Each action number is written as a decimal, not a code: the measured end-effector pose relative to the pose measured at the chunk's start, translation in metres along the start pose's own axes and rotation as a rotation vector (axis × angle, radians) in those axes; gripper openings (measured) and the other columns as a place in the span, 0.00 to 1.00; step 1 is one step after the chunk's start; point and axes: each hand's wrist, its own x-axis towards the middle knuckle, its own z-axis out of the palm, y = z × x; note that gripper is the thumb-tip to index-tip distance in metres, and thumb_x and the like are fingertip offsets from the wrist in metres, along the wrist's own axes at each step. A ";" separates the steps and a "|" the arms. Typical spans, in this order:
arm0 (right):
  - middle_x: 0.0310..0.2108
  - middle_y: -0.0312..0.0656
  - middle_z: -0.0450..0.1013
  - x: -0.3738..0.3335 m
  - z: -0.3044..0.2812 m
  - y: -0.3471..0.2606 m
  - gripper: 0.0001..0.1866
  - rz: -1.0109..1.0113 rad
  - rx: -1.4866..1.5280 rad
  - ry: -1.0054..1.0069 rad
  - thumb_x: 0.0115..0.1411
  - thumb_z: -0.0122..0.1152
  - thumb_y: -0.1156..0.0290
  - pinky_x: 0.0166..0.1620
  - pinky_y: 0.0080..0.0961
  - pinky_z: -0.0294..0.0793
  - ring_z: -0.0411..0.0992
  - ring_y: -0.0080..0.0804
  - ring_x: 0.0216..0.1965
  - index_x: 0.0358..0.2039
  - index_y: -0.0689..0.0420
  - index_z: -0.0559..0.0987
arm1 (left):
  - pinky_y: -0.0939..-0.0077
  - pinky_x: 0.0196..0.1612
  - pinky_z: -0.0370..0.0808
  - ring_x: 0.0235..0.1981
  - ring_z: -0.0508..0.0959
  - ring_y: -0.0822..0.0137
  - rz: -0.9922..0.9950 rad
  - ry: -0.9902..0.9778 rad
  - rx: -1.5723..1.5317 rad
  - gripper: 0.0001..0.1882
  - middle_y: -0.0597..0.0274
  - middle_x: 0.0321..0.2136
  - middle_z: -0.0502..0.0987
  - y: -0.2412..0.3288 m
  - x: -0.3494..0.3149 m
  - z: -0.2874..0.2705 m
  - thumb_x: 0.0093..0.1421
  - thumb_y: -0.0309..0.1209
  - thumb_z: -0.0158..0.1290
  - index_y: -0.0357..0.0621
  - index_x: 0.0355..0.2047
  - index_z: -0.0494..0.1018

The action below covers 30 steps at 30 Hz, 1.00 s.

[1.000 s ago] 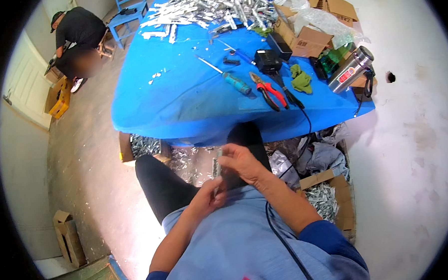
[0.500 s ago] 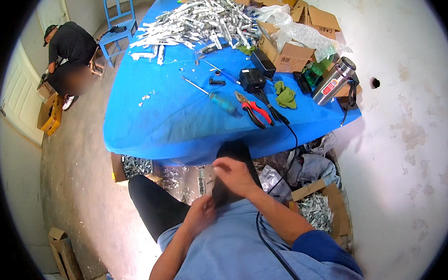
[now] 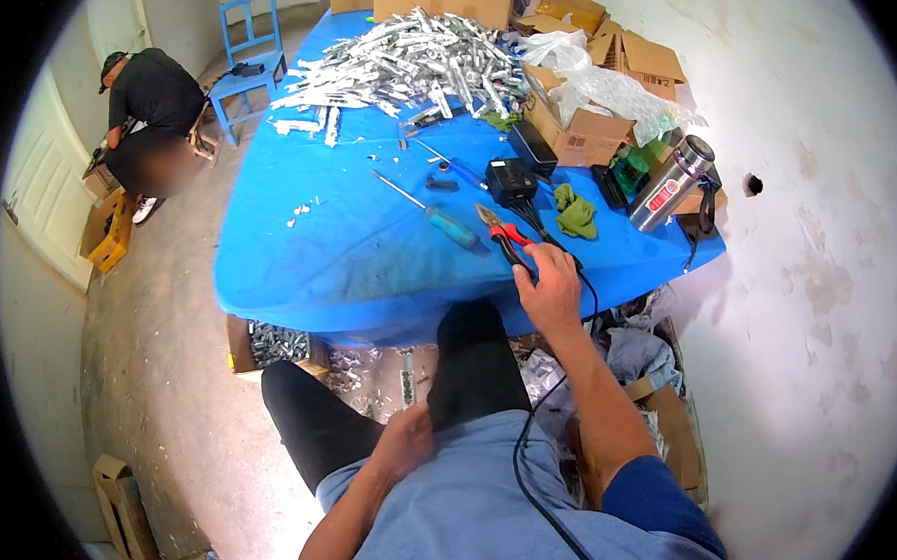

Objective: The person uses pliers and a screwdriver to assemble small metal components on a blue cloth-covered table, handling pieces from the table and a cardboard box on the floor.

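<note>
My left hand is closed around the lower end of a narrow, flat silvery part with dark slots along it, held upright over my lap. At the table's front edge, my right hand has its thumb and fingers closed on the handles of the red-and-black pliers, which still lie on the blue cloth. Left of the pliers is a screwdriver with a teal handle. A black power adapter sits just beyond them.
A large pile of silvery parts covers the back of the blue-covered table. A steel flask, a green cloth and open cartons stand right. A black cable crosses my lap. Another person sits far left.
My right hand has left the silvery part and moved forward and right onto the pliers' handles. My left hand still holds the part, slightly lower. The whole view has shifted slightly.
</note>
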 end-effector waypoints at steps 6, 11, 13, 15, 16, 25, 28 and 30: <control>0.45 0.48 0.71 0.021 0.011 0.015 0.22 -0.016 -0.138 -0.162 0.51 0.66 0.63 0.49 0.42 0.68 0.67 0.50 0.46 0.45 0.59 0.74 | 0.81 0.15 0.49 0.12 0.52 0.77 0.020 0.019 -0.008 0.21 0.74 0.12 0.52 -0.003 0.002 -0.003 0.62 0.47 0.50 0.52 0.19 0.59; 0.43 0.50 0.71 0.026 0.023 0.023 0.27 -0.026 -0.290 -0.256 0.53 0.65 0.56 0.45 0.45 0.69 0.68 0.51 0.45 0.48 0.60 0.72 | 0.81 0.15 0.50 0.12 0.53 0.77 0.014 -0.025 0.027 0.20 0.74 0.11 0.52 0.000 0.000 -0.003 0.62 0.47 0.50 0.51 0.20 0.60; 0.43 0.52 0.71 0.029 0.029 0.026 0.28 0.007 -0.349 -0.286 0.53 0.64 0.54 0.45 0.44 0.69 0.68 0.51 0.45 0.48 0.61 0.72 | 0.80 0.15 0.50 0.11 0.52 0.77 0.021 -0.041 0.051 0.20 0.74 0.11 0.52 -0.002 0.004 -0.007 0.62 0.47 0.50 0.51 0.20 0.60; 0.40 0.52 0.72 0.032 0.034 0.028 0.27 -0.042 -0.371 -0.292 0.55 0.63 0.54 0.42 0.45 0.70 0.69 0.51 0.42 0.47 0.61 0.73 | 0.80 0.14 0.49 0.11 0.53 0.77 0.058 -0.002 0.073 0.20 0.74 0.11 0.53 -0.001 0.001 -0.003 0.62 0.46 0.50 0.51 0.20 0.60; 0.39 0.53 0.73 0.032 0.036 0.030 0.27 -0.066 -0.384 -0.299 0.55 0.62 0.54 0.41 0.45 0.70 0.70 0.51 0.40 0.47 0.62 0.73 | 0.80 0.14 0.48 0.11 0.53 0.77 0.072 0.017 0.081 0.20 0.74 0.11 0.54 -0.001 0.000 0.000 0.62 0.46 0.50 0.51 0.20 0.61; 0.32 0.40 0.74 -0.009 -0.013 0.021 0.21 0.770 1.245 -0.256 0.65 0.50 0.54 0.34 0.28 0.72 0.71 0.29 0.33 0.45 0.59 0.74 | 0.79 0.14 0.48 0.11 0.54 0.79 0.080 0.096 0.090 0.18 0.77 0.12 0.56 0.003 -0.002 -0.001 0.60 0.41 0.55 0.54 0.18 0.61; 0.38 0.40 0.73 -0.046 -0.028 -0.010 0.23 0.901 1.713 -0.281 0.66 0.48 0.53 0.33 0.25 0.70 0.71 0.29 0.33 0.49 0.60 0.71 | 0.79 0.14 0.47 0.11 0.54 0.80 0.091 0.104 0.128 0.17 0.76 0.12 0.57 -0.003 0.000 -0.005 0.60 0.41 0.55 0.53 0.20 0.61; 0.40 0.43 0.73 -0.072 -0.026 -0.025 0.22 0.843 1.710 -0.334 0.63 0.51 0.57 0.36 0.27 0.73 0.73 0.31 0.34 0.51 0.61 0.69 | 0.79 0.13 0.47 0.10 0.54 0.80 0.118 0.124 0.176 0.17 0.77 0.12 0.56 -0.002 0.000 0.001 0.60 0.41 0.55 0.53 0.20 0.60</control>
